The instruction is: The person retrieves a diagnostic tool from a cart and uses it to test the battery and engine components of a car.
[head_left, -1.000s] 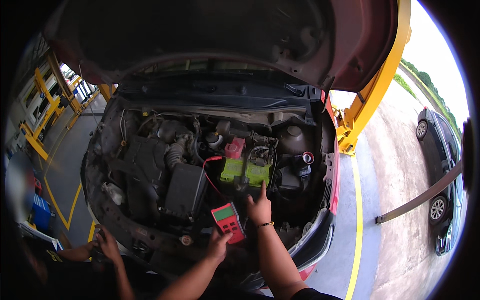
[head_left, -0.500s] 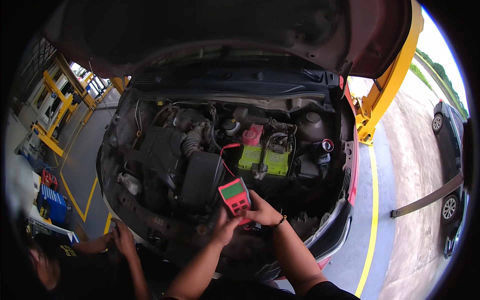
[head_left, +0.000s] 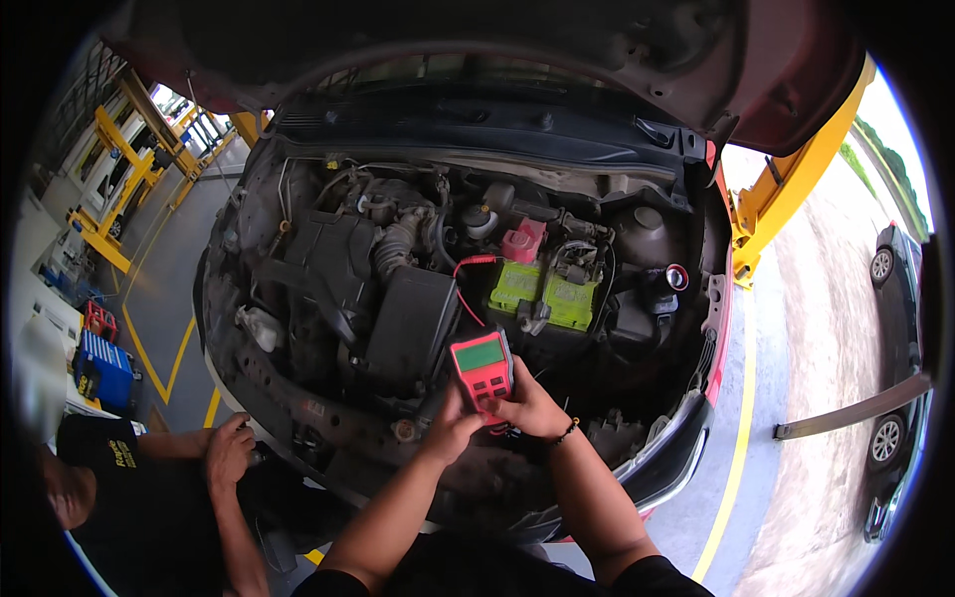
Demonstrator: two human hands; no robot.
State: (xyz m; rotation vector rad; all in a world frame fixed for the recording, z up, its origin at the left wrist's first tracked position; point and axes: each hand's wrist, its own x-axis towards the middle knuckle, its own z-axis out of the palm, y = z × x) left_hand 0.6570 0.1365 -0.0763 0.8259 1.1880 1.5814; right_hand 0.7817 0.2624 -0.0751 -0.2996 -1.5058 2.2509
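Right hand (head_left: 535, 409) moved onto red meter (head_left: 481, 366); left hand (head_left: 454, 426) grips (both curled).

Red green-screened tester (head_left: 482, 371), slightly tilted

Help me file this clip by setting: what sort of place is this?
Most likely a car repair workshop: a raised hood, a yellow post that looks like part of a lift, and a red handheld meter near the bright green battery point to it.

Two hands (head_left: 453, 430) (head_left: 537, 406) show, with one bracelet (head_left: 569, 430) and one tester (head_left: 482, 371). There are one battery (head_left: 572, 298), one red clip (head_left: 476, 261) and one hood (head_left: 477, 50); also one co-worker (head_left: 149, 517), one blue toolbox (head_left: 109, 373), one dark car (head_left: 891, 343) and its two visible wheels (head_left: 885, 441).
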